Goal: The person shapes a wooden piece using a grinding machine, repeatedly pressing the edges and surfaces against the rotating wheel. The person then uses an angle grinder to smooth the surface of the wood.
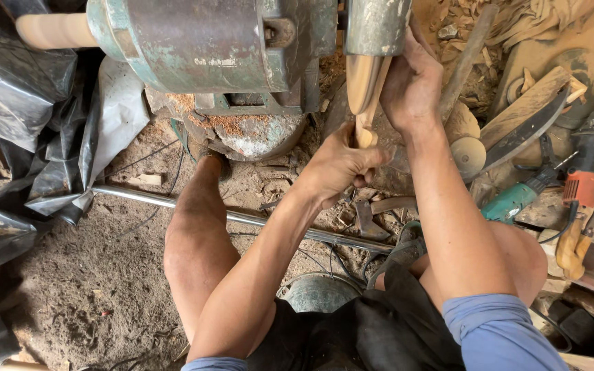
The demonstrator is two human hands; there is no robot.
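Grinders (two) beside steel rod

Both bare forearms reach forward from blue sleeves, converging ahead of the bent knees. The left hand is curled into a closed grip (knuckles up). The right hand stretches further, fingers extended upward, apparently pressing, though its fingertips are hidden.

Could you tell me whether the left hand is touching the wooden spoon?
Touching: the head view shows the left hand with its fingers wrapped around the handle of the wooden spoon, no gap visible.
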